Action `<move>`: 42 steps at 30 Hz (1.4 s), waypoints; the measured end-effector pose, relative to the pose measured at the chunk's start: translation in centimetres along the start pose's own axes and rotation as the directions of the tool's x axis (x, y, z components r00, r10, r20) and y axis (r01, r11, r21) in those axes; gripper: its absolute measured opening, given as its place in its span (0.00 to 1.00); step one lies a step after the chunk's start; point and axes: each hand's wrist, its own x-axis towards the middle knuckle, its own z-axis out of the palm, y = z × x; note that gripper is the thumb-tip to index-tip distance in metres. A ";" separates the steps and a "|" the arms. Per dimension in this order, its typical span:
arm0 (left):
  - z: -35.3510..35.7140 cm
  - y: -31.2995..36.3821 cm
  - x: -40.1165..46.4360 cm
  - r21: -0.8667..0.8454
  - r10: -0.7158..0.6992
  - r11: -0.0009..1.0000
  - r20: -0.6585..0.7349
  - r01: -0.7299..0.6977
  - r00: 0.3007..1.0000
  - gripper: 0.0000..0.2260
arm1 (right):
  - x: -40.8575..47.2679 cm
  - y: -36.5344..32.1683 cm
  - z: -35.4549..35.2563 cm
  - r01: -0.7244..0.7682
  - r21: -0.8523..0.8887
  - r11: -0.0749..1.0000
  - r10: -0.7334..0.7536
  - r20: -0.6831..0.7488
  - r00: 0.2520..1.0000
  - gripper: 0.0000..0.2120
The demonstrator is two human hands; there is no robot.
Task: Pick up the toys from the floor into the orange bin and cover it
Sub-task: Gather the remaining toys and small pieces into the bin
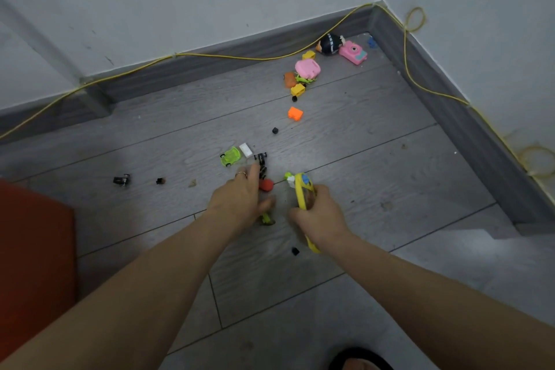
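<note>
My right hand (319, 215) grips a long yellow toy (301, 192) with a blue and white piece at its far end, its tail sticking out below the wrist. My left hand (241, 195) reaches over a black toy car (262, 161) and a red ball (266, 185), fingers extended and touching them; a small green toy (267, 218) lies under its thumb. A green car (230, 156) and a white block (246, 149) lie just beyond. The orange bin (33, 264) stands at the left edge, only partly in view.
More toys lie toward the corner: an orange block (295, 113), yellow blocks (298, 89), a pink toy (307, 68), a pink camera (353, 52), a black-haired doll (329, 44). Small black pieces (121, 180) dot the floor. A yellow cable (210, 55) follows the skirting. A slipper (360, 359) shows at the bottom.
</note>
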 end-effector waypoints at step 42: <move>2.4 3.8 -2.7 0.296 0.220 0.937 -0.082 -0.187 0.972 0.22 | 5.3 -2.6 -3.2 -0.255 0.436 0.863 0.162 0.240 0.957 0.18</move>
